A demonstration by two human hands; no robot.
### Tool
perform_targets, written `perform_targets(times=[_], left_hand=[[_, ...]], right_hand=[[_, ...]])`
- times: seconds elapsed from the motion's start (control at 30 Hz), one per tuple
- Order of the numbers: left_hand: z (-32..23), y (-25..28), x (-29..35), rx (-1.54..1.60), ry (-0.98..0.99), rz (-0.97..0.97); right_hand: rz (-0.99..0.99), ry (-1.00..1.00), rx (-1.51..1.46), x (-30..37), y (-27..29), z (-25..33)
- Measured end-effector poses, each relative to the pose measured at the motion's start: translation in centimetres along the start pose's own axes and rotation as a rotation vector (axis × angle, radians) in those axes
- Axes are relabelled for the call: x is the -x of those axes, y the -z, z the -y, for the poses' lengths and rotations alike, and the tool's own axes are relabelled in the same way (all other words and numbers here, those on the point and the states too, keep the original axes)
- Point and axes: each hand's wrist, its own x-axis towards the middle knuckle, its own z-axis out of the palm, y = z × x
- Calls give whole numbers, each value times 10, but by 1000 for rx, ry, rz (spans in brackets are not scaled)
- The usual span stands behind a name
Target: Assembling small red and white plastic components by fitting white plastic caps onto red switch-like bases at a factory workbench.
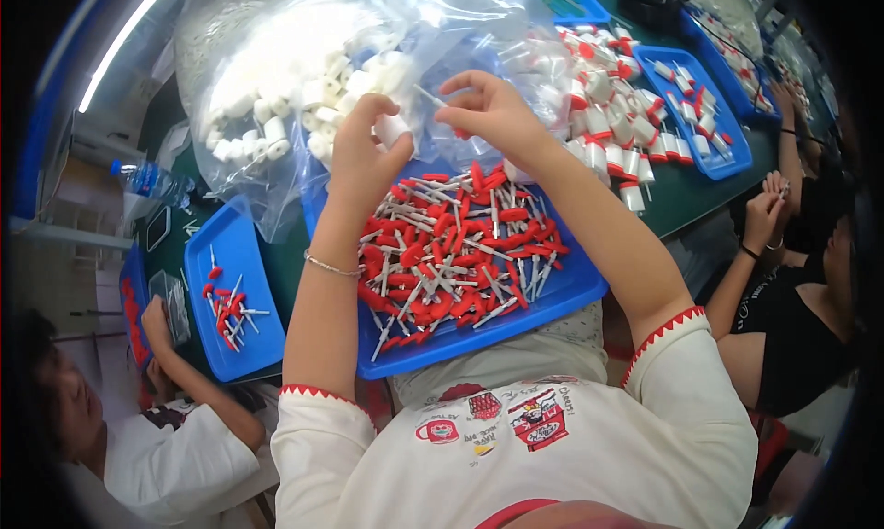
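My left hand (368,142) is closed on a white cylinder (394,131), held between thumb and fingers above the far edge of a blue tray (582,280). Just to its right, my right hand (493,115) pinches a thin pale rod (428,97) pointing toward the cylinder; a bit of red shows under the fingers. Rod and cylinder are apart. Below both hands, the tray is heaped with red-ended metal rods (442,271). Clear plastic bags beyond my left hand hold many loose white cylinders (267,133).
White cylinders with red ends (617,128) are piled at the right, beside another blue tray (716,165). At left lie a smaller blue tray (253,349) with a few rods, a water bottle (155,181) and a phone (158,228). People sit on both sides.
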Motion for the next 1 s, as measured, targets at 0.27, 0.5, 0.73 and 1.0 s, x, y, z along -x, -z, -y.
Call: perform_targets(times=[0.27,0.5,0.73,1.0], left_hand=[[-2,3,-2,-90,-112,-22],[4,2,-5,-155,-100,-92],[6,2,-4,5,11,-68],[4,3,-5,47,-20,-79]], right_hand=[[-36,-117,6,3,-2,5],[-15,54,358,-7,12,-11],[-47,6,273,-6,6,-6],[-139,54,283,-5,7,-5]])
